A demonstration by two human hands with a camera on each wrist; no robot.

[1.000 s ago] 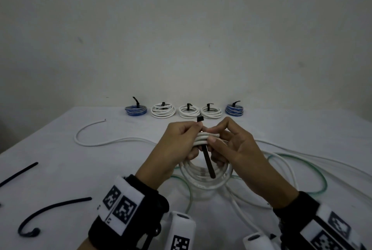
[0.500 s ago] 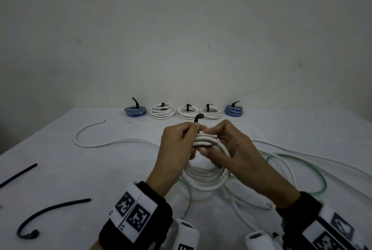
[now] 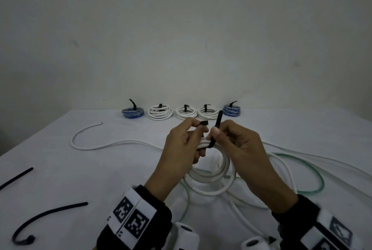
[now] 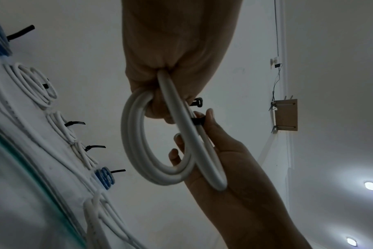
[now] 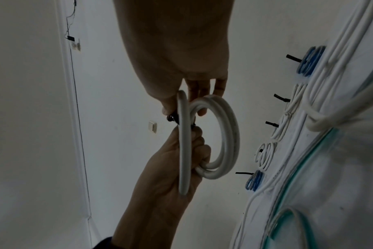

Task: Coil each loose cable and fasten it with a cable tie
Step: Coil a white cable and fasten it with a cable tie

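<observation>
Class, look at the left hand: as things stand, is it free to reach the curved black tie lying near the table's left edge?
Probably not yet: the left hand grips the white coil and pinches the black tie's head. The path to the curved tie looks unobstructed.

The held coil is white, its cable tie black. At the back stand 2 blue coils and 3 white coils, each tied in black. A green cable crosses the white counter. Black-and-white square-patterned tags mark the black wristbands.
</observation>
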